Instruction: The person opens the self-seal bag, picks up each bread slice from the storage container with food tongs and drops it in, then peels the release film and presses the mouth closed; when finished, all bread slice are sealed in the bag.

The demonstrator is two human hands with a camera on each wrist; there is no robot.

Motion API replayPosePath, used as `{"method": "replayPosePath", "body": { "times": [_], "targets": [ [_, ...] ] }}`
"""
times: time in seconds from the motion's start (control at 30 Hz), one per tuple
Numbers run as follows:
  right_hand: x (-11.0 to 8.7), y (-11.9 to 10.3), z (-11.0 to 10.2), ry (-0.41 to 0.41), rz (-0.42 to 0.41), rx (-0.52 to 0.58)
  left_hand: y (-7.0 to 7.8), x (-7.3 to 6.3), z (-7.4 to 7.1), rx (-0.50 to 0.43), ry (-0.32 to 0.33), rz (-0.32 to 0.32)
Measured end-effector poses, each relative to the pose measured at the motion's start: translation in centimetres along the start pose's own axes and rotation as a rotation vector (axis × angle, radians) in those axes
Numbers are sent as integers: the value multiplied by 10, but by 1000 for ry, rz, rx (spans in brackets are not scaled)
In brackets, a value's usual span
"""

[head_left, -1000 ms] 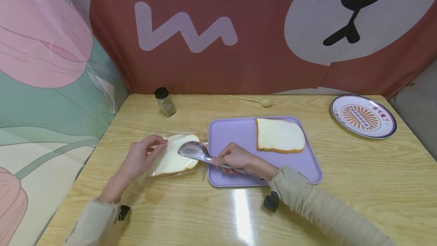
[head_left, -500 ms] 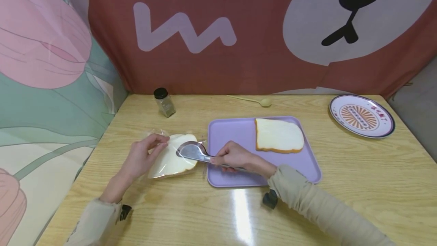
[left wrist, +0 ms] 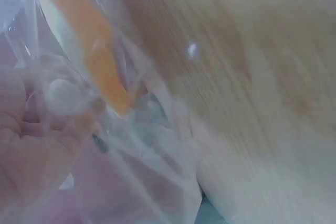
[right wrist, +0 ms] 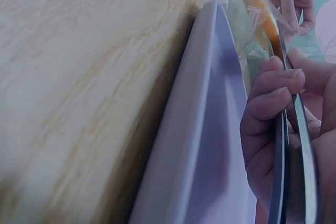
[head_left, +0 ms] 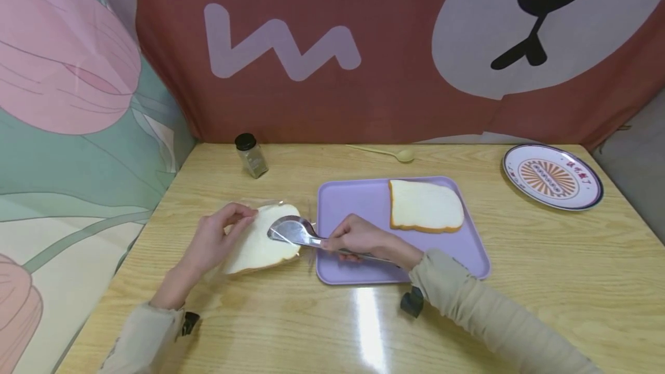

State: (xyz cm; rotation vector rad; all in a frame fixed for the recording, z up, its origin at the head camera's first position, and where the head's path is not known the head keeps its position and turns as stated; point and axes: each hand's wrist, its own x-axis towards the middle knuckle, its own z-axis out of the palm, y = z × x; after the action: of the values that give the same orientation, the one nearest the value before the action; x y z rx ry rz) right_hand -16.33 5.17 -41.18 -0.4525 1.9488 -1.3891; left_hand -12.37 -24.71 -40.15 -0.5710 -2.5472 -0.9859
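Observation:
A white bread slice with an orange-brown crust (head_left: 262,244) is inside a clear plastic bag (left wrist: 152,166), left of the purple tray. My left hand (head_left: 220,238) pinches the bag at the slice's left side. Metal tongs (head_left: 292,229) are in my right hand (head_left: 361,238), its fingers curled round both arms above the tray's near left part. The tongs' broad head lies over the slice's right part, and in the right wrist view the tongs (right wrist: 283,129) have the crust edge between their tips. The lower jaw is hidden in the head view.
On the purple tray (head_left: 345,198) lies a second bread slice (head_left: 426,206). A black-lidded spice jar (head_left: 251,156) stands at the back left, a pale yellow spoon (head_left: 389,153) lies at the back, and a patterned plate (head_left: 553,178) is at the right. A curtain hangs behind the table.
The bagged slice and the tongs' head have shifted slightly left, and the slice's near edge tilts a little more. The bag's film has changed shape. Both hands keep nearly the same place.

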Motion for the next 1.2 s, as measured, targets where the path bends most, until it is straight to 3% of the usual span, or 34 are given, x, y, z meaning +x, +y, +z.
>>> {"method": "replayPosePath", "body": {
  "times": [0.2,0.37,0.67,0.9,1.07,1.2],
  "targets": [
    [-1,-4,5,36,21,-18,2,-1,4,-58,-24,-23],
    [-1,-4,6,53,32,-19,3,1,1,-31,-58,-21],
    [-1,-3,8,51,38,-6,11,10,10,72,-203,127],
    [-1,-3,9,61,44,-12,9,10,15,59,-139,248],
    [-1,-2,8,70,54,-29,10,11,13,61,-49,259],
    [0,2,6,44,55,19,10,10,12,64,2,247]
  ]
}}
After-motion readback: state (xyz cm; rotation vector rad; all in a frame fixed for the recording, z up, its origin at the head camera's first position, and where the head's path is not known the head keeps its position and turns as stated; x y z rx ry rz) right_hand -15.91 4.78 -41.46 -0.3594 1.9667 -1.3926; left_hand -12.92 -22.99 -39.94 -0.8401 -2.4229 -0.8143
